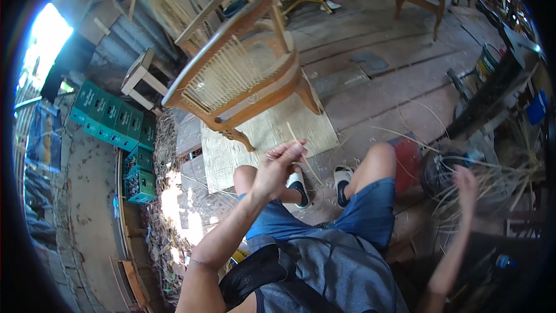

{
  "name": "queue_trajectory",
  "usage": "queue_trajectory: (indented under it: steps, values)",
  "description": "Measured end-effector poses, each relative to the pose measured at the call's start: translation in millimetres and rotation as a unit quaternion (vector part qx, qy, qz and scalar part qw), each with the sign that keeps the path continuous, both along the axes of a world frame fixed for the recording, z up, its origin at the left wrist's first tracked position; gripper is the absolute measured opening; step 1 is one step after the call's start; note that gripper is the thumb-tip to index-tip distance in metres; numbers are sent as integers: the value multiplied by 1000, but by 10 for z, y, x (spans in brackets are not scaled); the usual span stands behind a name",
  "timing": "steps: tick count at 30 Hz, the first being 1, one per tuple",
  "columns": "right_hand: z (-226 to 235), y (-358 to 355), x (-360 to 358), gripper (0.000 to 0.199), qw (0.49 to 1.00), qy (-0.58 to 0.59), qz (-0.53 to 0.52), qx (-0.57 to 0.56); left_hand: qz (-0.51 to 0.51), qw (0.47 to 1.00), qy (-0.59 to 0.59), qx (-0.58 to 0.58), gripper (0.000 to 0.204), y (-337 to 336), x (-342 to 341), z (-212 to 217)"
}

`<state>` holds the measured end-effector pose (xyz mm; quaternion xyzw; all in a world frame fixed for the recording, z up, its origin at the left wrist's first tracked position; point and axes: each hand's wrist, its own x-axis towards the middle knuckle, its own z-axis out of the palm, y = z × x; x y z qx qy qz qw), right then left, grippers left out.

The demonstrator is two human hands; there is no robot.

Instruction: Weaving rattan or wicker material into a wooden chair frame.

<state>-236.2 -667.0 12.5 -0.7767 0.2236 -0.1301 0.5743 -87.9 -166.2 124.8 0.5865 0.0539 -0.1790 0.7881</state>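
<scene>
Pale strip (314,171) is pinched by the left hand (280,161); right hand (465,183) blurs, grip unclear.

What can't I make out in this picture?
Head view, right hand: blurred, its grip unclear.
Head view, thin strip: middle hidden by the left hand.
Head view, dark round object: partly covered by tangled strips.
Head view, far chair: top cut off by the upper edge.
</scene>
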Motion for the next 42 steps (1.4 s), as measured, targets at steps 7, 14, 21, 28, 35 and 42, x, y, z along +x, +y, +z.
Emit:
queue_trajectory:
  steps: [7, 14, 21, 28, 35, 42]
  values:
    - [621, 3840, 1625, 24, 899, -134, 381, 169, 31, 985, -158, 66, 17, 408, 220, -221]
    - [388, 4163, 2138, 14, 878, -60, 437, 185, 113, 984, -122, 57, 11, 1032, 610, -231]
    - [490, 4264, 2611, 14, 881, -48, 381, 276, 76, 956, -223, 176, 11, 966, 1123, -282]
    - [637, 4174, 3163, 8, 869, -96, 389, 290, 99, 946, -234, 199, 10, 875, 1750, 82]
    - [185, 4164, 3729, 11, 814, -28, 374, 442, 202, 844, -423, 262, 21, 1138, 2879, 1036]
    - [-346, 4235, 3970, 7, 795, 100, 302, 517, 119, 824, -319, 452, 60, 1030, 3518, 1074]
